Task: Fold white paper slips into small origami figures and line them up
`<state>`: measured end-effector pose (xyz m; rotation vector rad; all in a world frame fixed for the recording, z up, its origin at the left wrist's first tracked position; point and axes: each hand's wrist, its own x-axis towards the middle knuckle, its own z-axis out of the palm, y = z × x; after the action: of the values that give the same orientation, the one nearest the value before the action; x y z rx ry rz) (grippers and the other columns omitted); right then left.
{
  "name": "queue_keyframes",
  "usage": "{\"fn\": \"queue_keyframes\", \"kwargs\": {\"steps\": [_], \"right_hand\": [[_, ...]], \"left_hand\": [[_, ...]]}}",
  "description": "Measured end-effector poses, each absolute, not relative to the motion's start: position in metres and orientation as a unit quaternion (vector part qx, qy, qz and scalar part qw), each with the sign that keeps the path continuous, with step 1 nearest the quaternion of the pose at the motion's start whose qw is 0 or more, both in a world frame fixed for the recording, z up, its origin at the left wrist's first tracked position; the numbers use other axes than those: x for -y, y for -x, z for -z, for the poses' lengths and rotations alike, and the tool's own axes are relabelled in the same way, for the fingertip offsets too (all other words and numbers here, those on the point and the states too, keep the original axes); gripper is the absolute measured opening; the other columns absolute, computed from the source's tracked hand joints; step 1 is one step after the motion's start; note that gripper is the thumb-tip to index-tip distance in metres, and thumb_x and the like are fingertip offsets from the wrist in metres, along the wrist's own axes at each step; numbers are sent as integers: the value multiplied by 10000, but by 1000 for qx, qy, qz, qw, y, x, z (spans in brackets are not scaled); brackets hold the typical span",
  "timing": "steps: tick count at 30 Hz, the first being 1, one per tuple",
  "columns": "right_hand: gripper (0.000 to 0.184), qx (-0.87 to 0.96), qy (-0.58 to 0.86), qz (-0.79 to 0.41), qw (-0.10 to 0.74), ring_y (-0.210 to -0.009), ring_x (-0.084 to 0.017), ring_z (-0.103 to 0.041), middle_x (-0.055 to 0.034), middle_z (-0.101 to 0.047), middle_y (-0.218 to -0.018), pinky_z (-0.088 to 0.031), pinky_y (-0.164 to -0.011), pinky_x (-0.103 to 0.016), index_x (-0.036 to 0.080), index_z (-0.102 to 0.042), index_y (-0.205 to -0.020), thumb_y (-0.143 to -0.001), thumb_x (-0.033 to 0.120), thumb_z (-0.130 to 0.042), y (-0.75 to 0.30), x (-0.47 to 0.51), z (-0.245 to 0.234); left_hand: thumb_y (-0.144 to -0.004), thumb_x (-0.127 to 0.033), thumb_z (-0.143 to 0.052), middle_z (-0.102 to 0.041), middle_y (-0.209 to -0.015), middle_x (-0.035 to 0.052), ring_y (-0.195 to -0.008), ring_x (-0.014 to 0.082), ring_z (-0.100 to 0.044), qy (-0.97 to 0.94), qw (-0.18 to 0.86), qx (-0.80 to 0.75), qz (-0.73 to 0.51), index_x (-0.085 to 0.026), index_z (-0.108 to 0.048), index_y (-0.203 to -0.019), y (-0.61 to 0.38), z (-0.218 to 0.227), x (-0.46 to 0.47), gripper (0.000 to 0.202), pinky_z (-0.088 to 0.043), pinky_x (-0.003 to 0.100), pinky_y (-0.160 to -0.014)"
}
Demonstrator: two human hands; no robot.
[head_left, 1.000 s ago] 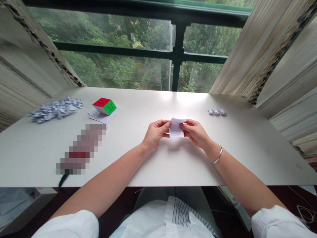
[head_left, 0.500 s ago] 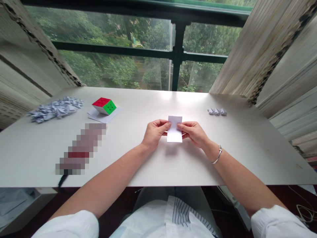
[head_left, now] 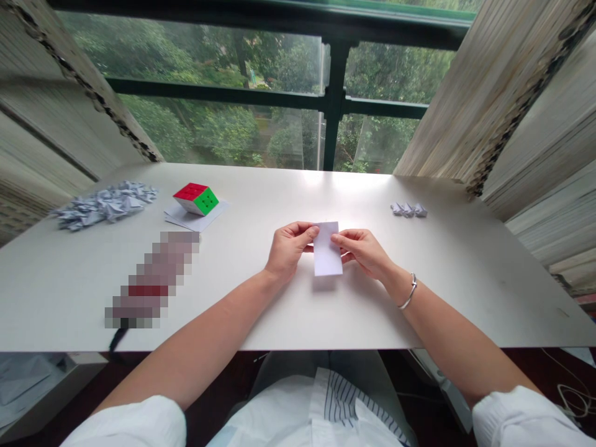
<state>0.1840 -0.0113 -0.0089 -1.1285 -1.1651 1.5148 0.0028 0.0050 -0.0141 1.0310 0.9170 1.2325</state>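
1. And the white paper [head_left: 328,256] is pinched at opposite edges by left hand [head_left: 287,249] and right hand [head_left: 365,251], over the surface [head_left: 288,323], right of the cube [head_left: 196,198]!
2. Sheets [head_left: 213,218] are partly covered by the cube; folded pieces [head_left: 108,206] are heaped left of it.

The left grip [head_left: 287,248] and right grip [head_left: 367,249] hold white paper [head_left: 328,256].

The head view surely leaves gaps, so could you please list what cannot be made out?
In the head view:
White paper: back face, turned away.
Left hand and right hand: some fingers, behind the paper.
Paper sheets: middle, under the puzzle cube.
Long object: details, lost to pixelation.
Open container: cut off by left edge.
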Motion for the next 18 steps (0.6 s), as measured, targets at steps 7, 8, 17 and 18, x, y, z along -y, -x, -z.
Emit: {"fn": "queue_keyframes", "kwargs": {"steps": [7,8,17,18], "right_hand": [[335,444,448,-596,497,-556,-101,-616,5,-683,-737,-537,-502,-219,185,-696,-815,-636,418,-856,-184,11,5],[331,442,448,-595,499,-546,-99,-612,8,-680,-725,-537,-501,-220,183,-690,-807,-636,413,-856,-184,11,5],[349,458,457,-584,491,-549,-112,-608,3,-657,-641,-537,-521,-240,155,-673,-717,-618,435,-858,-184,12,5],[357,461,458,-585,485,-563,-116,-616,-3,-662,-653,-538,-525,-241,154,-678,-722,-624,450,-851,-184,12,5]], "left_hand": [[-677,-444,-822,-730,-816,63,-697,162,-647,-469,599,-391,-518,-142,-735,-842,-3,13,-2,356,-542,300,-633],[-678,-442,-821,-730,-818,63,-700,162,-647,-471,599,-390,-517,-142,-734,-844,-3,13,-2,354,-544,304,-638],[-665,-418,-831,-723,-834,55,-743,175,-645,-476,610,-398,-494,-164,-747,-886,-2,14,-2,347,-542,310,-654],[-668,-421,-829,-721,-827,54,-735,170,-640,-476,607,-399,-495,-163,-748,-869,-2,14,-2,338,-537,305,-654]]}}
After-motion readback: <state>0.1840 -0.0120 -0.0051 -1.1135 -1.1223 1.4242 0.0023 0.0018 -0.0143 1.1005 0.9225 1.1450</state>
